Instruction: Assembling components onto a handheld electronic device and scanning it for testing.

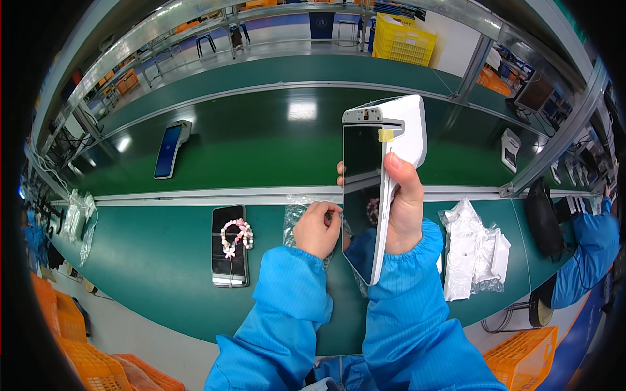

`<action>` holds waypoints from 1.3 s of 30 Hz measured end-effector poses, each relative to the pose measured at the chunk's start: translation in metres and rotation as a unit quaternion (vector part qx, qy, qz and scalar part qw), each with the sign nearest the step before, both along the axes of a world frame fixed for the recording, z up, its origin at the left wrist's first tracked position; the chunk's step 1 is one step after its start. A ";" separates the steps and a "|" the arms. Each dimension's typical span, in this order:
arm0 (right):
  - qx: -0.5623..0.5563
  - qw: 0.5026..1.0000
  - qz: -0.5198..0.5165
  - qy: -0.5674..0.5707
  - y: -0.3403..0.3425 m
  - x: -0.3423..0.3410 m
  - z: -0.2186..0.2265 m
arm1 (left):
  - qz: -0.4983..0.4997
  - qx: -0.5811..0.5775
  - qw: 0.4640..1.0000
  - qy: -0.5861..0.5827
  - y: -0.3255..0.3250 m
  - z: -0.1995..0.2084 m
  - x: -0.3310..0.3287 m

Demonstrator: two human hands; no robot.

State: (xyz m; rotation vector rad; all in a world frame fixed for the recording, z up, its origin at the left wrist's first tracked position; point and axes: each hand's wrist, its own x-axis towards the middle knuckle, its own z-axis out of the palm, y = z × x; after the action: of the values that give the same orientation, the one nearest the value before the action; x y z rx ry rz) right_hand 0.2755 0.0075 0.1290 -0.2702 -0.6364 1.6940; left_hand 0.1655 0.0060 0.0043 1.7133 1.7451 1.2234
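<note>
My right hand (pixel 405 202) grips a white handheld payment terminal (pixel 365 176) upright, its thumb along the side and fingertips showing past the far edge. The terminal has a dark glossy screen, a bulky white back and a small yellow sticker near its top. To its left, my left hand (pixel 317 228) is curled, with thumb and fingers drawn together. What they hold, if anything, is hidden. Beneath that hand, a clear plastic bag (pixel 298 212) lies on the green bench (pixel 176 260). Further left lies a dark phone (pixel 229 274) with a beaded pink and white strap (pixel 236 233) on it.
White pieces in clear plastic (pixel 471 251) lie to the right. Across a metal rail, the green belt (pixel 261 143) carries another terminal (pixel 171 151) at left and a white device (pixel 510 150) at right. A dark bag (pixel 544 218) and a blue-sleeved person (pixel 590 254) are far right.
</note>
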 end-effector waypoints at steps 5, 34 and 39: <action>0.000 1.000 0.005 0.000 -0.002 0.000 0.001 | -0.001 -0.004 1.000 0.006 0.000 0.001 0.000; -0.014 0.999 -0.039 -0.016 0.003 -0.002 0.003 | -0.001 -0.004 1.000 0.012 0.002 -0.003 -0.002; 0.015 1.000 -0.003 0.013 -0.002 0.002 0.007 | 0.000 0.028 0.999 0.023 0.003 -0.005 0.002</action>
State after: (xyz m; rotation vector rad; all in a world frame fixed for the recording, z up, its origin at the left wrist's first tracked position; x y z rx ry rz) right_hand 0.2778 0.0051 0.1362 -0.2280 -0.6394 1.6788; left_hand 0.1680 0.0089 -0.0010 1.7878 1.7522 1.2529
